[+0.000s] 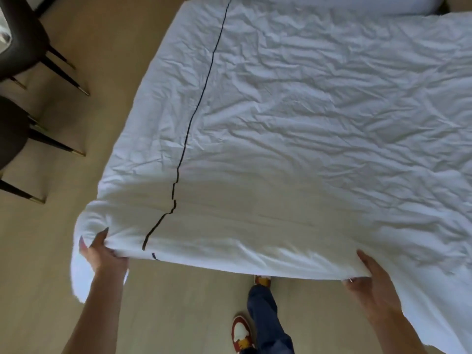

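Observation:
A wrinkled white duvet (306, 111) with a thin dark stripe (201, 98) down its left side covers the bed. Its near edge is lifted off the bed end. My left hand (102, 251) grips the near left corner, thumb on top and fingers curled under the bunched fabric. My right hand (370, 279) holds the near edge further right, thumb lying along the top and fingers tucked beneath the cloth. A loose flap of white fabric hangs below my left hand.
Two dark chairs (20, 47) with black, gold-tipped legs stand on the beige floor (102, 72) at the left. My leg in blue jeans (268, 318) and red-and-white shoes (241, 333) are below the duvet edge. A white pillow (344, 3) lies at the bed's far end.

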A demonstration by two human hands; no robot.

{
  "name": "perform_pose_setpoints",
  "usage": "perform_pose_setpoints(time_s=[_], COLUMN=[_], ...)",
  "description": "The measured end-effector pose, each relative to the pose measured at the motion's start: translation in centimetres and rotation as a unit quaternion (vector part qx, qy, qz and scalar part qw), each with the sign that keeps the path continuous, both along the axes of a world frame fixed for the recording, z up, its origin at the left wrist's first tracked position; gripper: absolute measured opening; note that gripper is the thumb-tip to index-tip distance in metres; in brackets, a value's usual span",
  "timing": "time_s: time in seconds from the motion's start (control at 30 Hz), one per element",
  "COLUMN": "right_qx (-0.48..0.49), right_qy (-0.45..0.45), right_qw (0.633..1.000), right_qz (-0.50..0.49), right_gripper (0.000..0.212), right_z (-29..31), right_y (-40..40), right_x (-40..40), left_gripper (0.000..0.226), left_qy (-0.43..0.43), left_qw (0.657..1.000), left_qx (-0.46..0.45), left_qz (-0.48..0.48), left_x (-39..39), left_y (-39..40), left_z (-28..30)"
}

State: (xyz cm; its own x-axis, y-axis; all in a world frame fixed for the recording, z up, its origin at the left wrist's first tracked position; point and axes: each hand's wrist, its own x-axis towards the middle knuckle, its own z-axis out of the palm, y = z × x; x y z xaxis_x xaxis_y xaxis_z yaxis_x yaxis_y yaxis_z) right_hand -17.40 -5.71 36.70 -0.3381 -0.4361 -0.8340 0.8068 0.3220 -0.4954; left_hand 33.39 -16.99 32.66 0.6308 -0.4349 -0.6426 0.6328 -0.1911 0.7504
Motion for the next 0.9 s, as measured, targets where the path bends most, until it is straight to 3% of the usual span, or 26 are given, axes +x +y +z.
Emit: perform_pose_setpoints(time_s=[0.07, 0.13, 0.27, 0.37, 0.5, 0.7, 0.77, 0.9], right_qx=[0.000, -0.014, 0.006, 0.034, 0.050, 0.069, 0.072, 0.054], right_qy=[0.017, 0.053, 0.144, 0.212, 0.289, 0.359, 0.371, 0.385], right_qw=[1.000, 0.998, 0.988, 0.975, 0.953, 0.927, 0.922, 0.919], right_qz=[-0.011, 0.009, 0.053, 0.058, 0.071, 0.084, 0.090, 0.060], right_gripper=[0.040, 0.025, 0.005, 0.014, 0.015, 0.030, 0.030, 0.027], right_z=[0.4, 1.2, 2.8, 3.7, 4.9, 7.0, 7.0, 4.9], right_y=[-3.7, -8.1, -16.2, -21.7, -27.8, -39.0, -43.3, -51.1], right_x=[-2.1, -4.0, -6.8, -8.9, -11.4, -14.6, -15.3, -16.8], left_gripper=[0.067, 0.062, 0.050, 0.043, 0.047, 0.046, 0.034, 0.033], left_qy=[-0.087, -0.216, -0.399, -0.498, -0.515, -0.506, -0.517, -0.513], left_qw=[0.996, 0.971, 0.875, 0.779, 0.735, 0.733, 0.721, 0.682], left_qx=[-0.002, 0.015, 0.034, 0.068, 0.079, 0.078, 0.078, 0.136], left_qz=[-0.030, -0.101, -0.272, -0.374, -0.434, -0.449, -0.455, -0.503], left_x=[-0.9, -1.4, -3.0, -4.2, -6.1, -9.2, -10.3, -13.1], left_y=[-4.7, -9.7, -18.5, -24.8, -33.2, -45.4, -50.4, -60.2], left_z=[2.2, 3.7, 6.7, 9.0, 11.0, 13.0, 12.7, 10.9])
